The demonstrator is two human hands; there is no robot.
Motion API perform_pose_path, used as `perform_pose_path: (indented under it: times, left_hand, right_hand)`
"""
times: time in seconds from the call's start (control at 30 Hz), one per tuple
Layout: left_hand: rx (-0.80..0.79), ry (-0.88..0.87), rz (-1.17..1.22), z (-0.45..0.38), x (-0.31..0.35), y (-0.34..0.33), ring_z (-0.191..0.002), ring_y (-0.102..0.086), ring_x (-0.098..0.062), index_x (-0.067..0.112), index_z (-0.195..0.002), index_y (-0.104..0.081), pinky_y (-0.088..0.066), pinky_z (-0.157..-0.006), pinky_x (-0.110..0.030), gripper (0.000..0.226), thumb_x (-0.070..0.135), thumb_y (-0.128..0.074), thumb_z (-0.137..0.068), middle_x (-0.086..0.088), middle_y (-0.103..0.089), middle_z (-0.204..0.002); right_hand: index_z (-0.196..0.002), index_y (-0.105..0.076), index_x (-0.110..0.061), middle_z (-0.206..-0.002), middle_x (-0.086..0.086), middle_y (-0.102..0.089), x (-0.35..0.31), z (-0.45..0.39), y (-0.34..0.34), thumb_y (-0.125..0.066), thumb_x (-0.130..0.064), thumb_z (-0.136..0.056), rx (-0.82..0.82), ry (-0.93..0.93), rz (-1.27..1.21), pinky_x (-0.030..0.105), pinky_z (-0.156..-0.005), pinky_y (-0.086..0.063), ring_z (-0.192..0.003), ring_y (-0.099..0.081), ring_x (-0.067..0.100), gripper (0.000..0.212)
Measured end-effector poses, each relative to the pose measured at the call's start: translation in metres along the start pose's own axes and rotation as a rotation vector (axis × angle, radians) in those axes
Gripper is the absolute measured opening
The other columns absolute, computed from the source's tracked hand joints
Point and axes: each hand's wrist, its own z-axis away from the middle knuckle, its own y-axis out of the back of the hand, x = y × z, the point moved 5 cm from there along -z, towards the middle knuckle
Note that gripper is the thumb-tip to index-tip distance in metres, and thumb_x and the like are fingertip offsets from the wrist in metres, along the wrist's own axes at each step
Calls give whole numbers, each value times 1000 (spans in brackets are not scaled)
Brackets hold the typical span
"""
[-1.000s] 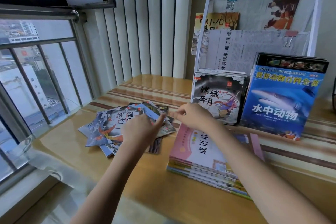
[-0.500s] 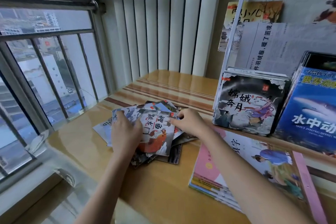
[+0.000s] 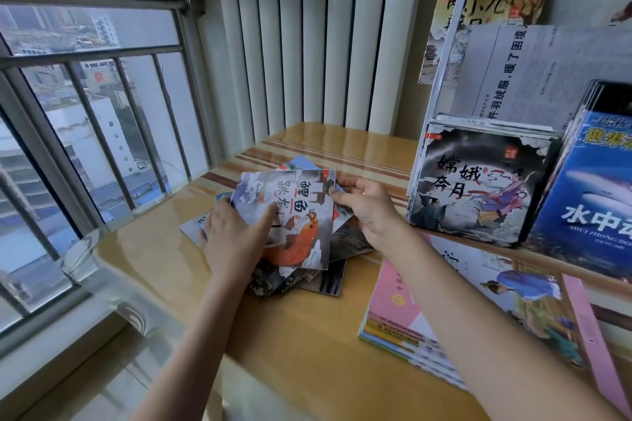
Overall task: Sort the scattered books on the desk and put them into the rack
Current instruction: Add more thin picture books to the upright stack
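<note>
A thin picture book with an orange carp (image 3: 301,215) on its cover is tilted up above a loose pile of similar thin books (image 3: 325,270) on the wooden desk (image 3: 307,335). My left hand (image 3: 236,236) grips its left edge and my right hand (image 3: 366,205) pinches its upper right corner. The white wire rack (image 3: 451,55) stands at the right. A grey-covered book set (image 3: 478,188) and a blue shark book (image 3: 588,195) stand in its lowest tier.
A stack of pink-covered books (image 3: 478,311) lies flat on the desk under my right forearm. Newspapers (image 3: 547,72) and a yellow book (image 3: 492,7) fill the rack's upper tiers. A barred window (image 3: 85,113) runs along the left, white vertical blinds (image 3: 325,37) behind.
Both hands have closed on the carp book and raised it off the pile. My head has moved closer and to the left, so the rack now sits at the right edge.
</note>
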Motion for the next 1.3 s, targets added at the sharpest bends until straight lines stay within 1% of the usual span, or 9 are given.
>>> perform_pose_path:
  times: [0.23,0.43,0.6,0.7,0.83,1.03,1.2,1.23,1.3]
  left_hand:
    - [-107,-125,-19,0,1,-8,-127,-36,-28,13,-124,-52,-31,-107,-42,76,68,-60,-74,-8,-51,-129]
    - [-136,-93,139,-3,0,-7,-102,-54,-24,12,-108,-55,-47,-89,-42,66,58,-75,-66,-3,-57,-106]
    - [-109,-101,123,-5,1,-6,-109,-54,-25,10,-117,-55,-46,-94,-45,74,57,-78,-64,-7,-59,-116]
    - [-89,-156,147,-1,6,-4,-110,-56,-25,14,-116,-52,-45,-95,-47,69,53,-78,-66,-5,-61,-119]
    - [-111,-150,159,1,7,-6,-105,-60,-25,17,-111,-48,-49,-92,-47,66,48,-82,-64,-6,-63,-117]
    - [-62,-62,213,-4,0,-4,-103,-59,-27,19,-101,-42,-49,-90,-45,61,42,-85,-63,-7,-63,-108]
    - [93,-42,375,-3,-3,6,-97,-61,-24,20,-101,-38,-45,-74,-29,44,26,-75,-79,2,-58,-99]
    - [107,-43,385,-3,-3,8,-97,-62,-24,21,-101,-37,-48,-75,-32,42,26,-73,-81,1,-59,-99]
    - [138,-30,395,-4,-5,10,-97,-62,-27,20,-102,-36,-51,-77,-37,37,27,-68,-85,-4,-62,-102]
  right_hand:
    - [-76,-60,-11,-77,14,-64,-3,-5,19,-59,-3,-88,167,-172,-424,34,-63,-50,-63,-60,24,15]
    - [-77,-60,-12,-68,9,-67,-6,-2,18,-52,-24,-95,54,-237,-492,35,-67,-48,-65,-62,25,23]
    - [-84,-59,-8,-68,10,-68,-8,-1,14,-48,-10,-94,-24,-238,-492,37,-70,-50,-64,-65,24,15]
    - [-98,-56,-9,-94,15,-63,-6,-5,15,-52,6,-89,60,-143,-254,37,-74,-52,-79,-61,25,18]
    - [-133,-36,-16,-114,5,-47,-1,-2,18,-58,-4,-89,182,-31,319,24,-70,-41,-93,-47,16,51]
    - [-146,-22,-24,-141,12,-42,-7,-1,16,-44,-11,-98,189,103,556,30,-72,-41,-98,-51,22,55]
    - [-151,-7,-27,-115,18,-55,-7,1,13,-36,-13,-100,168,144,737,35,-62,-42,-69,-50,21,60]
    - [-150,-9,-27,-119,19,-53,-7,0,12,-35,-13,-100,160,151,755,35,-65,-42,-75,-51,22,58]
    - [-149,-13,-28,-146,17,-34,-6,-1,13,-33,-11,-101,165,159,800,42,-85,-44,-120,-46,30,55]
